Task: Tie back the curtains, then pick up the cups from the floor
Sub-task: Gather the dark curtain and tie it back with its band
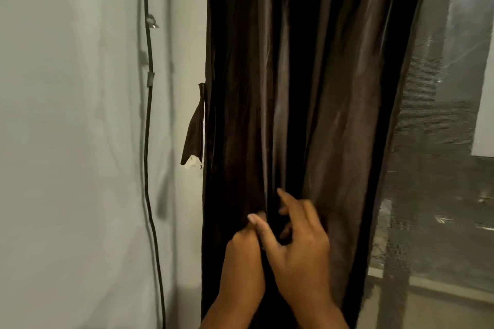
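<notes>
A dark brown curtain (307, 88) hangs gathered in folds down the middle of the view. A matching tie-back strap (194, 131) dangles from a hook at the curtain's left edge, beside the wall. My left hand (243, 251) is closed on a fold of the curtain low down. My right hand (299, 243) lies just to its right, fingers spread and curled against the fabric, thumb touching the left hand. No cups are in view.
A pale wall (80, 141) fills the left side, with a black cable (147, 141) running down it, held by clips. A sheer dark net curtain (417, 168) hangs right of the brown one, over a window (467, 88) and its sill.
</notes>
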